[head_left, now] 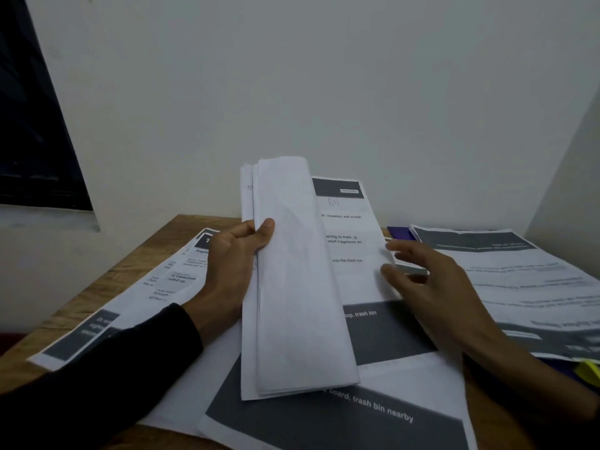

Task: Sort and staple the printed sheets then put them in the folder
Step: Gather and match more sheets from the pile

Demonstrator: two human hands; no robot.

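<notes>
Left hand [233, 254] gripping a folded-back bundle of printed sheets [292, 287], thumb over the front edge, fingers [264, 230] curled round the spine side; bundle held upright off the wooden surface [107, 280]. Right hand [428, 287] spread and loose, fingers straight, reaching to the sheet marked "B4" [344, 241] just right of the left thumb; tips at its right edge, contact blurred, grip not certain. Holding nothing that can be made out.

More sheets lying flat: one pile [146, 287] beyond the left knuckles, one [506, 280] beyond the right hand, one [341, 420] below both wrists, overlapping each other. Purple edge [397, 232] showing just past the right fingertips, probably the folder, mostly buried under paper. Yellow item [587, 368] near the right wrist, identity unclear. No stapler seen.

Risks, as judgement:
- Bundle pinched on one side only; free pages likely to fan or slide out if the thumb eases, mixing the order.
- Loose, blurred right hand could drag two sheets instead of one, or crease the B4 page at its edge.
- Overlapping piles under the wrists easy to shuffle by a sleeve; sorted and unsorted sets then confused.
- Piles reaching toward the surface edge; a nudge could send them off.
- Folder covered: pulling it free would disturb the pile above.
</notes>
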